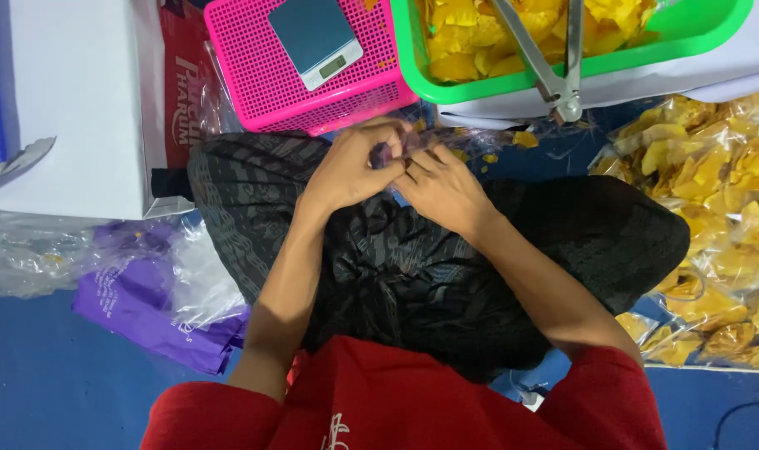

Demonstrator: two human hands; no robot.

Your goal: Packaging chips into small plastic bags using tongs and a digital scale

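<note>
Together over the lap: left hand (346, 171) and right hand (442, 187), fingers pinched shut on a small purple-tinted plastic bag (396, 152). Ahead: green basket (696, 37) holding yellow chips (463, 37) and metal tongs (554, 75); pink basket (254, 75) carrying a digital scale (314, 39).

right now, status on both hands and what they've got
Left hand and right hand together, pinching a small clear plastic bag. Pink basket with scale just beyond. Nothing blocking.

Blue floor (38, 375) carries everything: white cardboard box (71, 100) upper left, pink perforated plastic basket (254, 75) top centre, purple plastic bags (146, 308) lower left, clear bags of yellow chips (721, 217) right edge.
</note>
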